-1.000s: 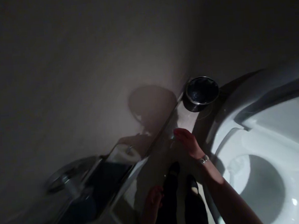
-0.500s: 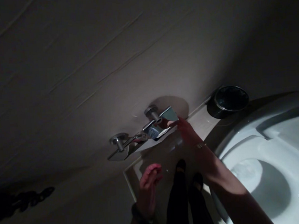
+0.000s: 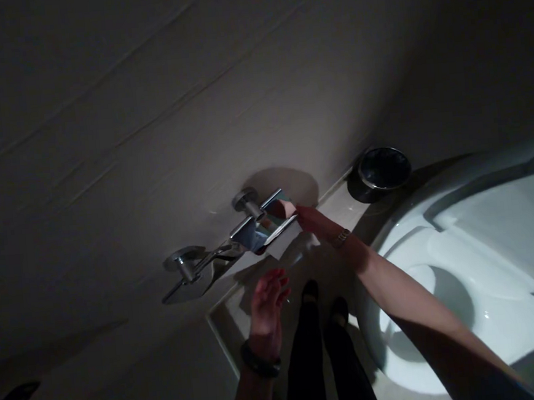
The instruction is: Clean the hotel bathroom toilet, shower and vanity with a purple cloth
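Two chrome toilet paper holders stick out from the wall. My right hand reaches to the outer edge of the right holder's shiny cover; its fingertips are hidden behind that edge. A pale strip that looks like toilet paper shows below the cover. Lower down, my left hand hovers with loosely curled fingers, slightly apart, and nothing visible in it. The left holder has a similar cover and is untouched.
A black bin stands by the wall on the right, beside a white toilet. My legs and dark shoes are below on the floor. A dark ornate object juts in at the lower left.
The view has shifted, so the holders and bin sit further left. My left hand has risen closer to the right holder, its fingers uncurling a little. My right hand stays at the cover.
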`<control>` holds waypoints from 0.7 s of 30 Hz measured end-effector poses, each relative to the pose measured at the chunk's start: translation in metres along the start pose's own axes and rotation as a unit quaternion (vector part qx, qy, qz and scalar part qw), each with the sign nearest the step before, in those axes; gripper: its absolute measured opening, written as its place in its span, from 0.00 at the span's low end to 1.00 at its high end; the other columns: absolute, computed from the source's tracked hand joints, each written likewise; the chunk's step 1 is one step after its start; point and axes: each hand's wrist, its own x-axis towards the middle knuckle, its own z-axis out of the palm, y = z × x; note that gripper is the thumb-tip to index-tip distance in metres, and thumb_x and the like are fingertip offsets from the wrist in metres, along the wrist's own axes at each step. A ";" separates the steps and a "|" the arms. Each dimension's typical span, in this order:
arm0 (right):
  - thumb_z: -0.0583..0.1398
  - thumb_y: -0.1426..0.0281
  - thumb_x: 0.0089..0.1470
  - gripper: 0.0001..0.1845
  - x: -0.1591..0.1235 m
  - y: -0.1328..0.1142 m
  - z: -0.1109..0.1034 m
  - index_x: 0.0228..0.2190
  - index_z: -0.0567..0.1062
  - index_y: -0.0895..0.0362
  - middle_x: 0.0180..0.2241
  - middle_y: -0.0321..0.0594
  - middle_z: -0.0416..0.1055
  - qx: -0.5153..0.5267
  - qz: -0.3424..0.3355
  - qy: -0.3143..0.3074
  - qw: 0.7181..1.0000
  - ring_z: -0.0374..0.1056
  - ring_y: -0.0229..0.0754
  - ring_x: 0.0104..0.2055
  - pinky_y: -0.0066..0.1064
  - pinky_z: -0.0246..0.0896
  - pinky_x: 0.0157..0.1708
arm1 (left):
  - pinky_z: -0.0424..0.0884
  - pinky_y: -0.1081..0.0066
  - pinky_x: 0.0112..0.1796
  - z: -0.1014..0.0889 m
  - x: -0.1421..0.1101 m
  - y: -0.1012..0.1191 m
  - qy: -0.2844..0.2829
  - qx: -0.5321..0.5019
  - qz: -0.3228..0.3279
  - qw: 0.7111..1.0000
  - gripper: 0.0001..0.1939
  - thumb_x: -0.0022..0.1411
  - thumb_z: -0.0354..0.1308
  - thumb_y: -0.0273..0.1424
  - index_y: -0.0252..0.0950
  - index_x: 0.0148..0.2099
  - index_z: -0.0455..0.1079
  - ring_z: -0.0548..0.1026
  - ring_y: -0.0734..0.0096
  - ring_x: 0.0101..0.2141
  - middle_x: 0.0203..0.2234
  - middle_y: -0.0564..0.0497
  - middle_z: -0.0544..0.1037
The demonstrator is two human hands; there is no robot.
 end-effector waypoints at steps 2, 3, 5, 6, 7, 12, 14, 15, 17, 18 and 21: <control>0.68 0.55 0.48 0.24 -0.013 0.004 -0.004 0.42 0.82 0.59 0.38 0.42 0.81 0.017 -0.008 -0.035 0.999 0.75 0.42 0.38 0.32 0.72 0.38 | 0.72 0.64 0.48 0.005 0.006 0.003 -0.002 -0.020 0.006 1.000 0.27 0.44 0.78 0.43 0.39 0.45 0.77 0.76 0.64 0.47 0.47 0.47 0.79; 0.70 0.58 0.46 0.23 -0.020 0.005 -0.006 0.42 0.81 0.58 0.41 0.42 0.81 0.012 -0.012 -0.054 0.998 0.75 0.42 0.41 0.33 0.72 0.43 | 0.72 0.64 0.50 0.009 0.010 0.004 -0.001 -0.035 0.010 0.999 0.26 0.45 0.78 0.41 0.40 0.46 0.77 0.76 0.64 0.48 0.48 0.48 0.79; 0.71 0.66 0.44 0.18 -0.032 0.006 -0.006 0.39 0.82 0.58 0.39 0.40 0.81 -0.006 -0.023 -0.062 0.998 0.74 0.42 0.41 0.34 0.70 0.46 | 0.72 0.64 0.52 0.021 0.021 0.007 0.009 -0.073 0.017 0.997 0.25 0.45 0.77 0.37 0.41 0.46 0.77 0.75 0.65 0.49 0.49 0.50 0.78; 0.70 0.69 0.44 0.15 -0.037 0.006 -0.006 0.37 0.81 0.58 0.37 0.40 0.81 -0.020 -0.026 -0.055 0.998 0.74 0.42 0.38 0.34 0.69 0.45 | 0.72 0.65 0.51 0.028 0.028 0.008 0.019 -0.097 0.011 0.995 0.23 0.44 0.77 0.34 0.41 0.43 0.77 0.75 0.66 0.49 0.47 0.51 0.78; 0.69 0.72 0.44 0.12 -0.041 0.006 -0.005 0.36 0.81 0.59 0.34 0.39 0.81 -0.035 -0.030 -0.040 0.998 0.73 0.41 0.36 0.34 0.68 0.43 | 0.72 0.65 0.49 0.034 0.033 0.009 0.028 -0.120 -0.001 0.992 0.19 0.44 0.77 0.31 0.41 0.40 0.77 0.76 0.66 0.48 0.44 0.52 0.79; 0.66 0.80 0.41 0.12 -0.046 0.009 -0.009 0.31 0.81 0.56 0.29 0.38 0.77 -0.115 -0.044 0.080 0.989 0.70 0.44 0.33 0.39 0.65 0.42 | 0.73 0.65 0.41 0.057 0.049 0.013 0.071 -0.158 -0.083 0.981 0.05 0.58 0.64 0.24 0.37 0.30 0.73 0.77 0.69 0.41 0.34 0.52 0.79; 0.66 0.81 0.40 0.14 -0.049 0.010 -0.014 0.30 0.81 0.53 0.27 0.37 0.76 -0.131 -0.036 0.106 0.985 0.69 0.45 0.31 0.42 0.65 0.43 | 0.72 0.66 0.40 0.065 0.051 0.013 0.078 -0.163 -0.104 0.978 0.07 0.62 0.61 0.23 0.37 0.31 0.74 0.77 0.70 0.39 0.33 0.53 0.79; 0.66 0.81 0.39 0.14 -0.052 0.010 -0.016 0.29 0.81 0.52 0.26 0.37 0.75 -0.134 -0.031 0.110 0.984 0.68 0.46 0.31 0.44 0.65 0.44 | 0.71 0.66 0.40 0.069 0.053 0.013 0.073 -0.169 -0.111 0.977 0.07 0.63 0.61 0.23 0.37 0.32 0.74 0.77 0.71 0.37 0.32 0.53 0.79; 0.66 0.80 0.39 0.15 -0.063 0.008 -0.020 0.30 0.81 0.50 0.29 0.38 0.76 -0.154 -0.045 0.125 0.979 0.69 0.48 0.34 0.46 0.65 0.48 | 0.71 0.66 0.39 0.075 0.058 0.012 0.061 -0.181 -0.111 0.975 0.07 0.63 0.61 0.22 0.37 0.32 0.74 0.76 0.71 0.36 0.30 0.54 0.79; 0.67 0.78 0.40 0.14 -0.071 0.005 -0.021 0.30 0.81 0.49 0.31 0.39 0.77 -0.174 -0.067 0.145 0.972 0.69 0.49 0.36 0.47 0.64 0.50 | 0.71 0.66 0.40 0.077 0.061 0.011 0.056 -0.185 -0.109 0.975 0.07 0.63 0.61 0.22 0.37 0.32 0.74 0.77 0.71 0.35 0.29 0.55 0.79; 0.66 0.67 0.48 0.03 -0.096 -0.003 -0.015 0.25 0.78 0.51 0.29 0.40 0.75 -0.253 -0.139 0.190 0.938 0.67 0.47 0.35 0.43 0.66 0.44 | 0.71 0.63 0.41 0.075 0.068 0.003 0.064 -0.189 -0.107 0.974 0.08 0.64 0.60 0.23 0.37 0.31 0.72 0.78 0.69 0.37 0.29 0.54 0.80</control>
